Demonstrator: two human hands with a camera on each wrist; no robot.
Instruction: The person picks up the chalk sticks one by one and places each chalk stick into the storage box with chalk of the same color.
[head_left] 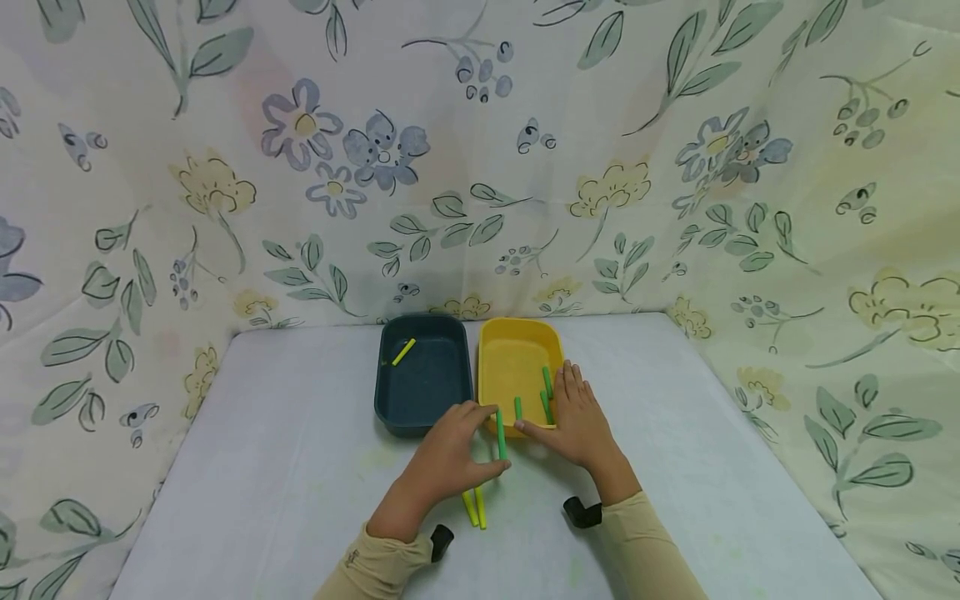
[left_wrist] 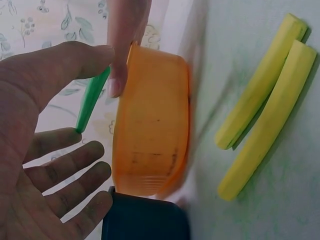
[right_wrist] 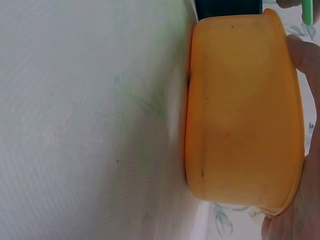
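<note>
Well, behind everything we see a floral cloth, and before it a white table. Next come the dark blue bin and, just beside it, the yellow bin. Our right hand rests on the yellow bin's rim, fingers straight and thumb spread. Our left hand pinches a green stick end to end between thumb and forefinger, the other fingers spread. This stick is slim, straight, plain and bright; we find it raised by the yellow bin's near-left corner. Its long axis runs away from us in the head view, the far end at the forefinger tilting slightly left, the near end at the thumb. Two yellow sticks lie side by side on the table, nearly parallel. Shorter-looking green pieces stand in the yellow bin, and a yellow piece lies slantwise in the dark blue one.
</note>
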